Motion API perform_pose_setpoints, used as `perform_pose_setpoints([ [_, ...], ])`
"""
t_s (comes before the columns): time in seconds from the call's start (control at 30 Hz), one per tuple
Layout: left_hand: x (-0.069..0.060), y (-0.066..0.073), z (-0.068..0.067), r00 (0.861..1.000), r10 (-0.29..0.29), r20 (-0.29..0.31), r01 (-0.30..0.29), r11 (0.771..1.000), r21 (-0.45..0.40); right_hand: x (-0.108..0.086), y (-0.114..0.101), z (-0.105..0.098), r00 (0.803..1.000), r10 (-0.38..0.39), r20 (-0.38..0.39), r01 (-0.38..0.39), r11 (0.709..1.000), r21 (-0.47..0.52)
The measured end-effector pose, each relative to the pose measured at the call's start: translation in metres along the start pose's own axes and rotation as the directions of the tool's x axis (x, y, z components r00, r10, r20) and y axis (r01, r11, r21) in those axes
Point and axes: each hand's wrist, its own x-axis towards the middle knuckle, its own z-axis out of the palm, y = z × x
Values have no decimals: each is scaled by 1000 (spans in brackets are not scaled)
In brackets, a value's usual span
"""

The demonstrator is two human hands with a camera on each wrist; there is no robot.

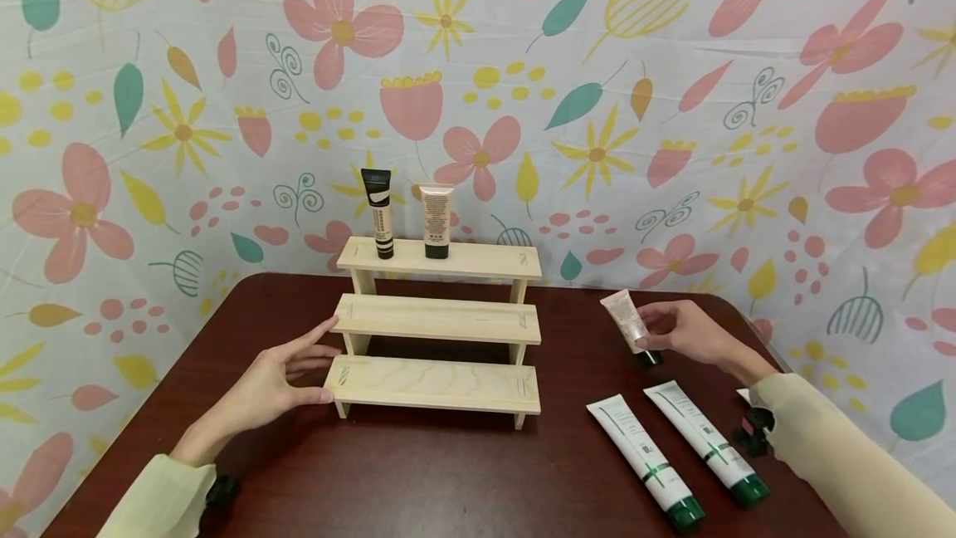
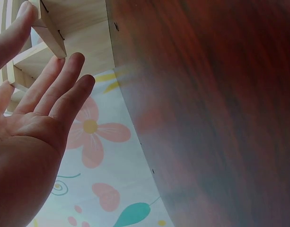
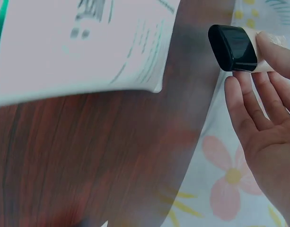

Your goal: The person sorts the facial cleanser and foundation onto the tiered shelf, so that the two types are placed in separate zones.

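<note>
A three-tier light wooden rack (image 1: 436,318) stands on the dark table; my left hand (image 1: 261,384) touches its left side, fingers extended, and in the left wrist view the hand (image 2: 36,127) has fingertips at the rack's edges (image 2: 50,30). On the top tier stand a black-and-beige tube (image 1: 381,218) and a beige tube with a dark cap (image 1: 436,218). Right of the rack, my right hand (image 1: 690,335) pinches a small pale tube (image 1: 627,318), tilted, cap downward. The right wrist view shows its dark cap (image 3: 234,47) beyond the thumb and fingers of the right hand (image 3: 272,123).
Two white tubes with green caps (image 1: 646,459) (image 1: 705,438) lie at the right front of the table (image 1: 448,471). A further white item shows partly behind the right sleeve. A flowered cloth (image 1: 478,90) hangs behind the table.
</note>
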Motion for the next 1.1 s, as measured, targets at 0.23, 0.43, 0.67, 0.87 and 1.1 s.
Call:
perform_pose_setpoints([
  [0.23,0,0,0,1000,4,6,-4,1000,-13,-1,-20,7,999,-10,-51,13,999,44],
  [0.43,0,1,-1,1000,9,3,-9,1000,-12,0,-38,11,996,-26,-82,34,994,105],
  [0.67,0,0,1,1000,-1,2,2,1000,-8,4,-56,18,994,-12,-113,26,991,130],
  [0.87,1,0,0,1000,5,2,-5,1000,-5,9,-71,24,985,-13,-173,35,992,124],
  [1.1,0,-1,1,1000,3,1,-3,1000,-9,21,-92,31,970,-59,-237,100,981,165],
])
